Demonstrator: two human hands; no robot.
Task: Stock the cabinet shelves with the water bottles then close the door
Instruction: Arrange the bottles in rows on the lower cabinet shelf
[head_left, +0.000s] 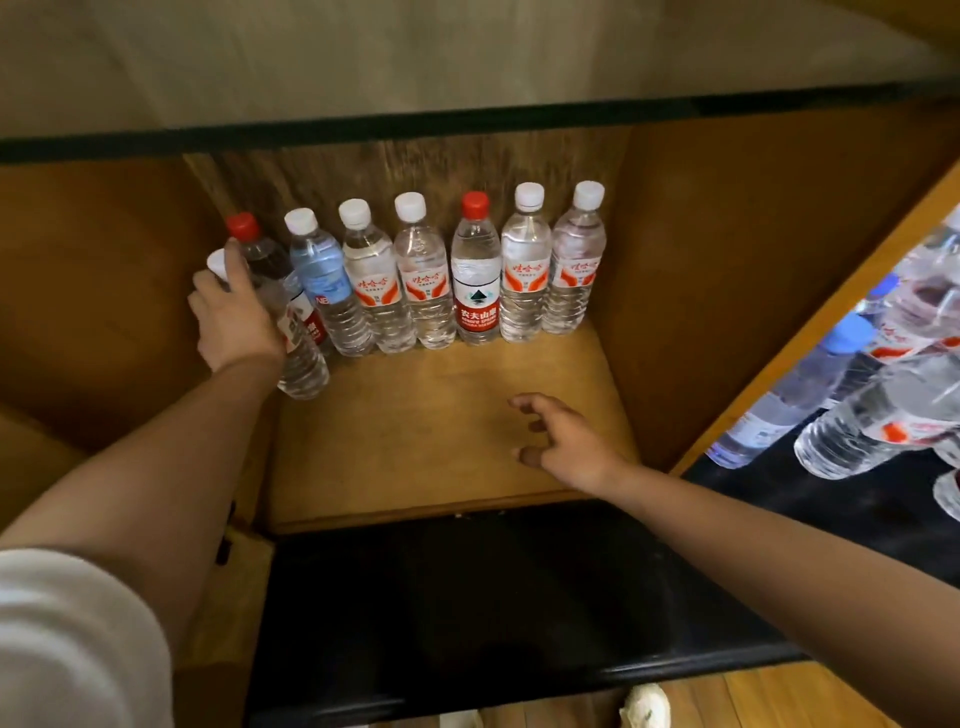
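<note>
Head view, down into cabinet (675, 260)

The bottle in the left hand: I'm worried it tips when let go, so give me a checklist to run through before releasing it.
1. Grip: left hand is wrapped round the white-capped bottle near its top: ok.
2. Bottle upright: it leans, not vertical: not ok.
3. Base on the shelf: the bottom seems at shelf level, contact unclear: cannot tell.
4. Neighbours: it crowds the red-capped bottle behind it: not ok.
5. Right hand free to steady: open, holding nothing: ok.
6. Back row standing: all upright: ok.
</note>
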